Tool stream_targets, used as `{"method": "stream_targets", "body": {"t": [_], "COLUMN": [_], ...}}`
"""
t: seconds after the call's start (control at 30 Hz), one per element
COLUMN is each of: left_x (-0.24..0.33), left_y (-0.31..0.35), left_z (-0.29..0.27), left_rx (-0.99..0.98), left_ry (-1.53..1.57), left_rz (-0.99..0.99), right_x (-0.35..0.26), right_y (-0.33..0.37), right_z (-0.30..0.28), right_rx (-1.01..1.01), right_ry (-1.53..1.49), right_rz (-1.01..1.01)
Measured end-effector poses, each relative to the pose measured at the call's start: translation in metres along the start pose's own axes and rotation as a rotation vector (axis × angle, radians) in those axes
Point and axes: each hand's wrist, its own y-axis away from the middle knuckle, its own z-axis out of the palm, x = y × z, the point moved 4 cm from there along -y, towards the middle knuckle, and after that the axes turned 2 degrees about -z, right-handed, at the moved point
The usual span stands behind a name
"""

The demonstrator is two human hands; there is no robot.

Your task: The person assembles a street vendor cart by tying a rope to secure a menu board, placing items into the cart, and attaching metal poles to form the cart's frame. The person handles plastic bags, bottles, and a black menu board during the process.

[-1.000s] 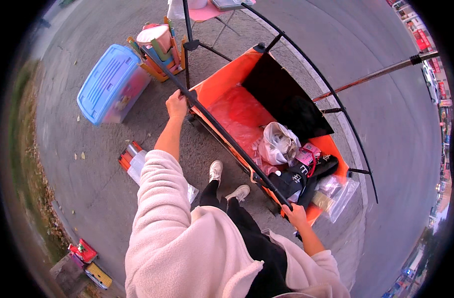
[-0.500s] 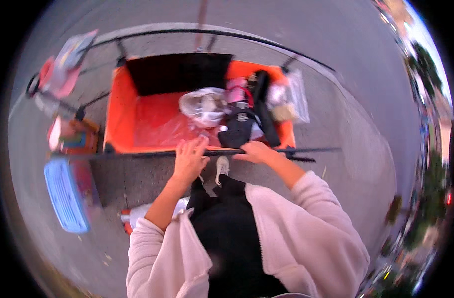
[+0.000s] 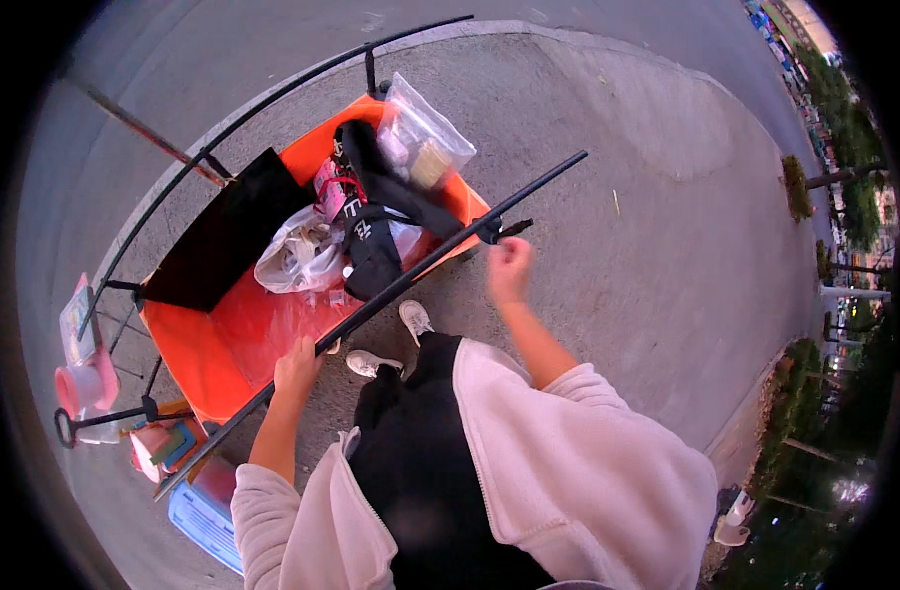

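A long black pole [image 3: 420,265] runs slantwise along the near side of an orange fabric bin [image 3: 189,359]. My left hand [image 3: 299,369] is closed around the pole near its lower left part. Close to the pole's right end, my right hand [image 3: 510,270] is just below a small black clamp [image 3: 499,231]; motion smears its fingers, so its grip is unclear. In the bin lie a white plastic bag [image 3: 300,254], a long black bag with white lettering [image 3: 371,258] and a pink package [image 3: 327,187]. A black panel [image 3: 229,231] lines the far side.
Another black rail [image 3: 273,93] runs along the far side, by a rusty post [image 3: 150,128]. A clear bag [image 3: 425,128] hangs over the right end. Pink containers [image 3: 81,383] and a blue-lidded box [image 3: 202,526] stand at left. My shoes [image 3: 416,317] are beside the bin on pavement [image 3: 617,295].
My view has turned, so the bin and poles now slant up to the right. My right hand has left the pole and moved to beside the clamp. My left hand stays on the pole.
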Motion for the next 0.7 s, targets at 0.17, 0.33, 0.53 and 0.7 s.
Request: {"method": "stream_targets", "body": {"t": [0.17, 0.33, 0.53, 0.7], "left_x": [0.000, -0.002, -0.003, -0.003], "left_y": [-0.003, -0.001, -0.001, 0.001], "left_z": [-0.002, -0.005, -0.003, -0.002], "left_rx": [-0.060, -0.096, -0.053, -0.051], "left_ry": [-0.013, -0.052, -0.020, -0.010], "left_rz": [-0.026, -0.070, -0.035, -0.062], "right_x": [0.104, 0.103, 0.077, 0.070], "right_y": [-0.056, -0.073, -0.061, -0.063], "right_z": [-0.010, 0.019, 0.039, 0.045], "right_rx": [-0.061, -0.375, -0.158, -0.215], "right_ry": [0.090, 0.105, 0.205, 0.188], "right_rz": [-0.014, 0.121, 0.029, 0.097]}}
